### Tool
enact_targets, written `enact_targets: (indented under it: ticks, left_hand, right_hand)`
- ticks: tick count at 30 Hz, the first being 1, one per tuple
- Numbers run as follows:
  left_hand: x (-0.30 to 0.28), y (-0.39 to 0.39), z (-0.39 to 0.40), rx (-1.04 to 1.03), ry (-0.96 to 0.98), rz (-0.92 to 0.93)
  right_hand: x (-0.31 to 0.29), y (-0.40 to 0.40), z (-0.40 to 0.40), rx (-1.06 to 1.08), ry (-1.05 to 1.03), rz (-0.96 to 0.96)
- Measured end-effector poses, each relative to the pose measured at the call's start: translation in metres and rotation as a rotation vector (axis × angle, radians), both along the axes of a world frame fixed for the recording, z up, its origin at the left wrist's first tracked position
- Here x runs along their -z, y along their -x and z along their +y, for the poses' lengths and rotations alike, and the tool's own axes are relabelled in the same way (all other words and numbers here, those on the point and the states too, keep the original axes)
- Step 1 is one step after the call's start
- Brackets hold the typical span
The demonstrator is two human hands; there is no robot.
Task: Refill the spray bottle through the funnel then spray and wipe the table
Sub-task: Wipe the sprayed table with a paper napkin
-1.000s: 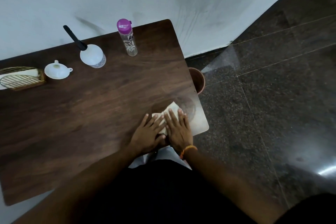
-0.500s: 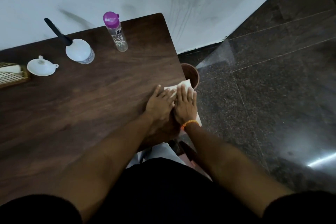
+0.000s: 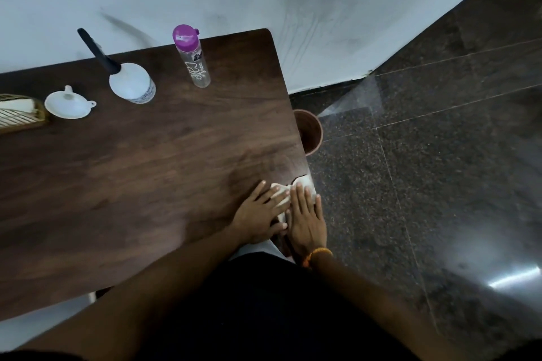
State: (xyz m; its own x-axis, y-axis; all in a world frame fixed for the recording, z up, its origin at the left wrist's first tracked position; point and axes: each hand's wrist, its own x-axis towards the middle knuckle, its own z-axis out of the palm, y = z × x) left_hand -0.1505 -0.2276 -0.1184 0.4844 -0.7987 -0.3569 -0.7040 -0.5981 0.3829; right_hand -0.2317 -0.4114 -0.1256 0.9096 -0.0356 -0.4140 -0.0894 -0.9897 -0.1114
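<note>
Both my hands press flat on a white cloth at the near right corner of the dark wooden table. My left hand lies beside my right hand, which wears an orange wristband. Only the cloth's far edge shows past my fingers. At the back of the table stand a white spray bottle with a black nozzle and a clear bottle with a purple cap. A white funnel rests upside down to the left of them.
A wire and wood holder with something white in it sits at the table's left edge. A brown round bin stands on the dark stone floor just off the table's right edge. A white wall runs behind the table.
Both hands slid the cloth away along the right edge, then back toward me; they now sit near the table's near right corner again.
</note>
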Motion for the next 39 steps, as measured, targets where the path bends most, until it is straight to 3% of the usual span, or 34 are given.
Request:
enact_targets:
  ticks: [5,11,18,23,26,31,35,39]
  left_hand:
    - [-0.003,-0.057,-0.032,-0.063,0.01,-0.073]
    - [0.001,-0.101,0.025,-0.283,-0.044,-0.15]
    - [0.002,-0.02,0.095,-0.425,-0.014,-0.11]
    - [0.001,0.011,0.059,-0.272,0.059,-0.071]
    - [0.001,-0.02,0.034,-0.203,0.056,-0.095]
    - [-0.007,-0.079,0.03,-0.267,-0.033,-0.145]
    - [-0.004,-0.097,0.083,-0.406,-0.04,-0.149]
    - [-0.002,-0.058,0.14,-0.434,-0.047,-0.16]
  right_hand:
    - [0.002,-0.066,-0.013,0.073,0.056,0.001]
    - [0.003,-0.149,0.043,-0.083,0.015,-0.03]
    - [0.01,-0.09,0.096,-0.221,-0.122,-0.052]
    - [0.012,-0.034,0.048,-0.213,-0.031,-0.019]
    - [0.009,-0.046,0.027,-0.092,0.017,-0.028]
    - [0.01,-0.115,0.052,0.009,0.016,-0.025]
    - [0.004,-0.153,0.107,-0.061,-0.025,-0.043]
    - [0.005,-0.127,0.154,-0.169,-0.095,-0.043]
